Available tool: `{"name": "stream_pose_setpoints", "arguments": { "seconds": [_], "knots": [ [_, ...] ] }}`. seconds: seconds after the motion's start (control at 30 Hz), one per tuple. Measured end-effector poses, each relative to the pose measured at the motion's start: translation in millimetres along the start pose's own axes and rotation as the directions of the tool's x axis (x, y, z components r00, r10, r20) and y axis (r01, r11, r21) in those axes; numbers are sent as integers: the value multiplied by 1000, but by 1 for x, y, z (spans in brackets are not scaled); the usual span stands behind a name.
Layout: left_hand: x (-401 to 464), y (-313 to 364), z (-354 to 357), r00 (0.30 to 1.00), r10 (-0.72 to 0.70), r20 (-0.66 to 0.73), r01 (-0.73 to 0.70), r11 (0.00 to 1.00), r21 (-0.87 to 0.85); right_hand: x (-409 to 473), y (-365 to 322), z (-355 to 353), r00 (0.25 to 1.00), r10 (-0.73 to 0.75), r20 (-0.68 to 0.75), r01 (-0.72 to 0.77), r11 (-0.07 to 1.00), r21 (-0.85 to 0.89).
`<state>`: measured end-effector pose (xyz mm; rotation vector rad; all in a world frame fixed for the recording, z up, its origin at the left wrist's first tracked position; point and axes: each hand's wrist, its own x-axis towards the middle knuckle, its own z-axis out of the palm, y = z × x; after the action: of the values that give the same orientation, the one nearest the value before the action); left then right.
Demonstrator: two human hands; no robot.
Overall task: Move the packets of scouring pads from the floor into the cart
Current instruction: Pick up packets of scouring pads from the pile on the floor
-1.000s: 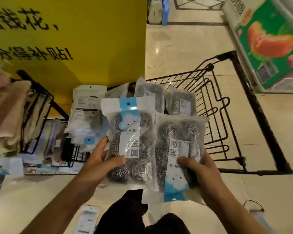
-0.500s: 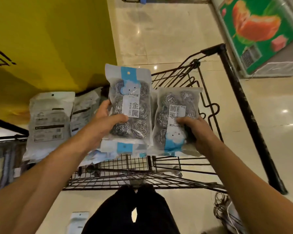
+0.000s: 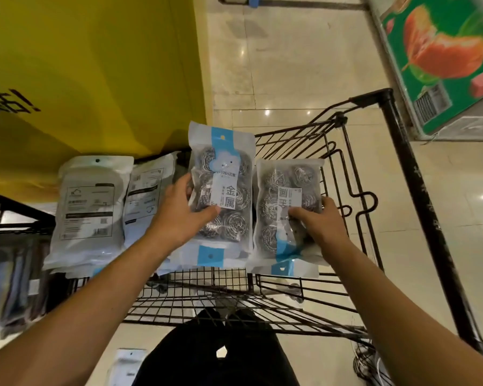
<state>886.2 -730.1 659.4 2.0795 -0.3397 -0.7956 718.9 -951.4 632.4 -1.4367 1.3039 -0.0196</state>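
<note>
Over the black wire cart [image 3: 321,174], the left hand [image 3: 179,215] grips one packet of scouring pads [image 3: 223,188], thumb pressed across its front and fingers curled behind its edge; just beside it, toward the cart's handle side, the right hand [image 3: 322,221] pinches a second packet [image 3: 283,207], thumb on the label, and both packets rest on others stacked inside the cart

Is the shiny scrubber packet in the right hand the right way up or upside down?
Upside down. The packet in the right hand has its blue hanging tab at the bottom and its label inverted.
</note>
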Motion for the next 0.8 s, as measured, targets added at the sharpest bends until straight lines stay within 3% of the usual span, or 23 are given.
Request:
{"name": "stream_pose_setpoints", "arguments": {
  "seconds": [0.17, 0.3, 0.43, 0.57, 0.67, 0.8],
  "knots": [
    [-7, -3, -7, 1000, 6, 5, -6, 1000, -16, -20, 9, -5, 991, -110, -80, 91, 973, -212],
    [-16, -7, -15, 999, -1, 46, 4, 997, -75, -41, 18, -12, 990, -116, -86, 87, 953, -292],
    [-28, -18, -29, 1000, -26, 8, 27, 995, -94, -74, 26, -14, 946, -246, -212, 162, 923, -350],
    [-50, -31, -46, 1000, -17, -8, 16, 992, -123, -107, 38, -14, 941, -253, -225, 206, 955, -214],
    [-74, -53, -62, 999, -30, 17, 32, 993, -112, -126, 50, -16, 941, -277, -195, 234, 948, -216],
    [-109, -86, -75, 992, -116, -56, 109, 987, -115, -135, 62, -20, 962, -252, -110, 233, 959, -161]
  ]
}}
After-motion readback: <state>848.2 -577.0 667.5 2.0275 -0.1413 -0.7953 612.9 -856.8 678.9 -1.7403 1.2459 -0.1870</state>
